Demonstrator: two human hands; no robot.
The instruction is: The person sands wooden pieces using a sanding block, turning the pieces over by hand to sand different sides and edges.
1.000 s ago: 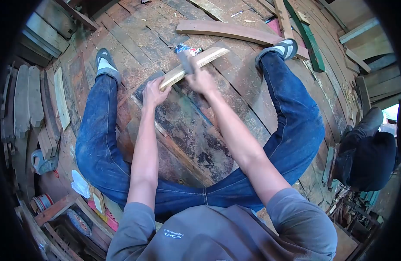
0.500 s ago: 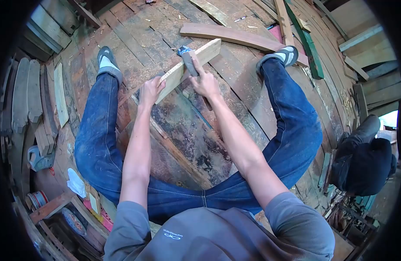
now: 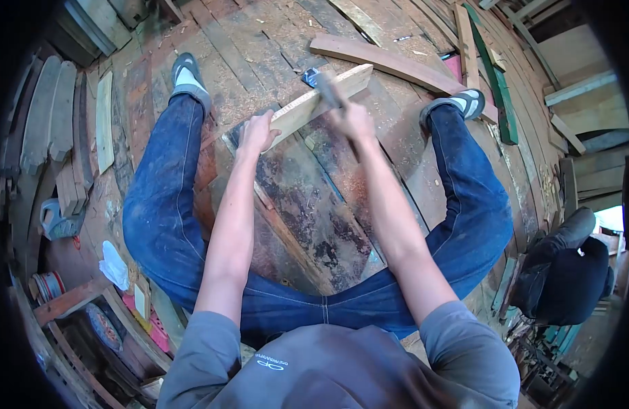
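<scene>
A pale board (image 3: 321,102) stands on its long edge on the floor between my legs, slanting up to the right; its top edge looks rough. My left hand (image 3: 258,133) is closed around the board's near left end. In my right hand (image 3: 354,123) is a blade-like chopping tool (image 3: 330,91) with a grey metal body, smeared by motion. Its handle passes down behind my wrist. The tool overlaps the board's upper part in the view, and I cannot tell whether they touch. A small blue and black item (image 3: 311,77) is seen just past the board.
A long curved plank (image 3: 389,63) lies beyond the board, beside a green beam (image 3: 500,102). Curved wood pieces (image 3: 38,112) lean at the left near a jug (image 3: 58,219). Wood shavings litter the plank floor (image 3: 260,41). A dark seat-like shape (image 3: 566,279) is at right.
The whole view has shifted, so the board and legs appear farther right. My right hand and the tool have moved slightly right relative to the board and are now blurred. My left hand keeps its hold.
</scene>
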